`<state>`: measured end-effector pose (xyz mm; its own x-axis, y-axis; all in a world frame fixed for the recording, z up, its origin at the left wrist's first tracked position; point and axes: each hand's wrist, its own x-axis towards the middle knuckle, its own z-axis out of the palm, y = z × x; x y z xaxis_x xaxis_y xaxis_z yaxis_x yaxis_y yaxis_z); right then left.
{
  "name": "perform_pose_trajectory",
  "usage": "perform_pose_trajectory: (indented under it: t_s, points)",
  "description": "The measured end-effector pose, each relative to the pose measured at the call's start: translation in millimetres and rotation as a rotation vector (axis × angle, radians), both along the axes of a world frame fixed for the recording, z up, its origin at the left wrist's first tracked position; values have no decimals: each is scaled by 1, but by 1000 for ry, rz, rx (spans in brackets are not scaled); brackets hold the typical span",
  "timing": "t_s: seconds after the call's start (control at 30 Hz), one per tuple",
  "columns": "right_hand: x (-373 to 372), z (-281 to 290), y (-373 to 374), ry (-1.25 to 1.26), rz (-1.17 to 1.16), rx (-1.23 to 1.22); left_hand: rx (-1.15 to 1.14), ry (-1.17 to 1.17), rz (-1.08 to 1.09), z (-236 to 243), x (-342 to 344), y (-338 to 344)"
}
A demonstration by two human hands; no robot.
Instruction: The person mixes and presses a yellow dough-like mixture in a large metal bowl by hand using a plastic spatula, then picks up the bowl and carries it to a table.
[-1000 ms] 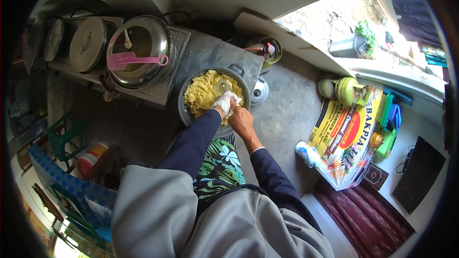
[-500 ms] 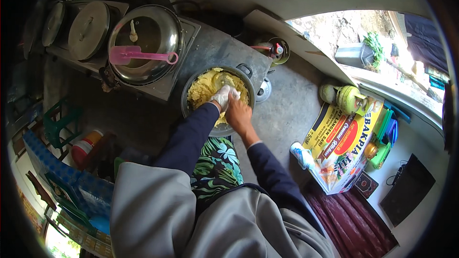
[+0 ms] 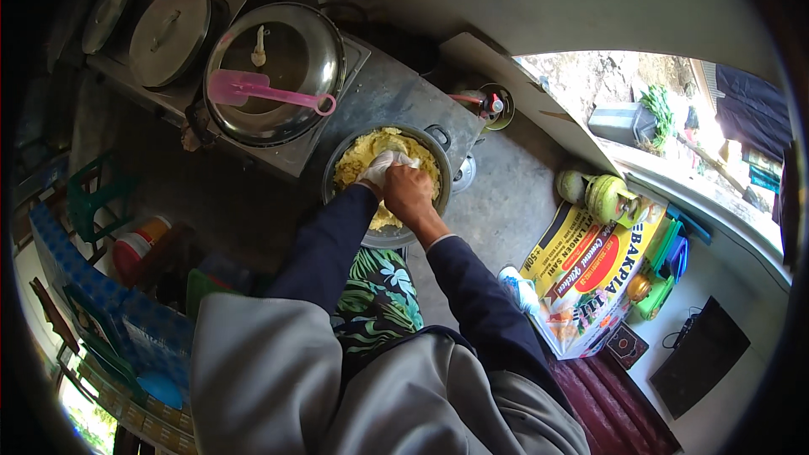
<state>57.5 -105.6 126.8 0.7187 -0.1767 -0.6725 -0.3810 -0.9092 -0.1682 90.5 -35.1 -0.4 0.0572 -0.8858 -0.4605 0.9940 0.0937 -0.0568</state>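
A grey metal pot point(image 3: 447, 173) stands in front of me, holding a crumbly yellow mash point(image 3: 362, 150). Over its middle, my left hand point(image 3: 381, 166), in a thin whitish glove, is closed. My bare right hand point(image 3: 409, 192) is closed too, pressed against the gloved one on its near right side. Whatever the two hands grip is hidden by the fingers. Mash shows around them, mostly beyond and to the left. The pot's near rim lies close to my patterned trousers point(image 3: 379, 286).
Left of the pot, a big lidded steel pan point(image 3: 320, 59) carries a pink spatula point(image 3: 282, 94). Further left sits another lidded pot point(image 3: 173, 34). At right are green gas cylinders point(image 3: 608, 200) and a printed banner point(image 3: 581, 270). A small lid point(image 3: 465, 175) lies beside the pot.
Both hands have shifted slightly left and away from me within the pot. A clear rounded shape seen earlier beyond the gloved hand no longer shows distinctly. The whole view has tilted a little.
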Motion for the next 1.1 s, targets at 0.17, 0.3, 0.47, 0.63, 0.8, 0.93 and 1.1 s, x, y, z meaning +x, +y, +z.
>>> perform_pose_trajectory:
  t_s: [0.17,0.3,0.47,0.63,0.8,0.93,1.1]
  points:
    - [-49,-13,14,-241,-174,46,558,-34,-115,-62,-38,-4]
    - [-92,8,-26,-125,-581,336,584,-812,-57,-49,-84,-38]
    - [-110,15,-44,-49,-996,637,1268,-617,-24,11,-97,-79]
    - [-74,35,-55,-52,-565,439,979,-524,-1,55,-62,-47]
    - [18,56,3,-73,151,119,-487,230,519,-24,-25,16]
    - [29,21,7,79,152,10,435,-878,302,-9,-29,-3]
    - [-17,-15,-4,-81,-114,9,203,-267,55,-34,-26,-7]
